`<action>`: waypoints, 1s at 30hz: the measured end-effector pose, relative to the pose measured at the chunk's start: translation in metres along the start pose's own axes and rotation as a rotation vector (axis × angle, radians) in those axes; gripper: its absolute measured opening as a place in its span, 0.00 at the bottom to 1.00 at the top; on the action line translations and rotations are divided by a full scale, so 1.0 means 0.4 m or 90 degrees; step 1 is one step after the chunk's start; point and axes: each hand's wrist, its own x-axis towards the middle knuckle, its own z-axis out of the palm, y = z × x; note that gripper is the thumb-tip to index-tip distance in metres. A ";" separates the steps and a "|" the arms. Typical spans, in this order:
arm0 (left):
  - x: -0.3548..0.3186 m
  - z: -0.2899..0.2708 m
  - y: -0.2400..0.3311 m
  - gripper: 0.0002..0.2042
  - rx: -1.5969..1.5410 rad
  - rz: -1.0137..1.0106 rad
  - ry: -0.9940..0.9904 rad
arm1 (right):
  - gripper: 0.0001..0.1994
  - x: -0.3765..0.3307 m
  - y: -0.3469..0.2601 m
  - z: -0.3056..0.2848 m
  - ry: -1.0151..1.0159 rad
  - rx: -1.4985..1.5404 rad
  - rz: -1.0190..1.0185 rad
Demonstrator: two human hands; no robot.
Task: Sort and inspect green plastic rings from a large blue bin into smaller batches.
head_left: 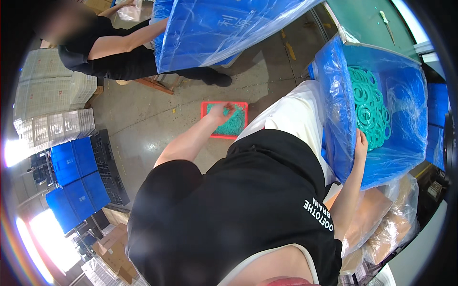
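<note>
1. Over a red tray (203,121) on the floor (148,114), as the head view shows, the person's left hand (220,114) reaches out with its fingers bent; whether they pinch any of the green bits (232,127) covering the tray's bottom, I cannot tell.
2. At the near left part of a blue bin (403,95), the right hand (361,142) sits beside the pile of green rings (366,112), its fingers drawn close to one another; I cannot tell whether they grip the bin's clear plastic liner (334,90) or a ring.
3. Inside that bin, the rings lie heaped and overlapping, mostly toward the left side.
4. Beyond the bin, a light-handled tool (387,26) lies on a green tabletop (365,19).
5. Below the bin in the view, clear plastic bags (393,219) hold brownish contents.
6. Across the floor at the top, a co-worker in black (78,55) stands with one arm extended to another blue bin (200,38), also draped in clear plastic.
7. Along the left side stand white crates (52,86), blue crates (78,164), a black pallet (109,164) set on edge and a cardboard box (114,248).
</note>
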 end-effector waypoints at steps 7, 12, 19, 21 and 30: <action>0.020 -0.059 -0.012 0.17 0.286 -0.075 0.284 | 0.16 -0.016 0.138 -0.055 -0.054 -0.059 0.121; 0.121 -0.175 0.052 0.24 0.289 -0.159 0.294 | 0.16 -0.001 0.129 -0.029 -0.071 -0.046 0.149; 0.188 -0.128 0.042 0.17 0.328 0.063 0.222 | 0.10 0.006 0.161 -0.053 -0.061 -0.145 0.055; 0.113 -0.001 0.053 0.16 0.770 0.178 0.114 | 0.11 -0.002 0.131 -0.021 -0.091 -0.134 0.096; -0.222 1.120 0.051 0.20 0.902 1.207 -0.557 | 0.16 -0.027 -0.018 0.022 -0.094 -0.183 0.115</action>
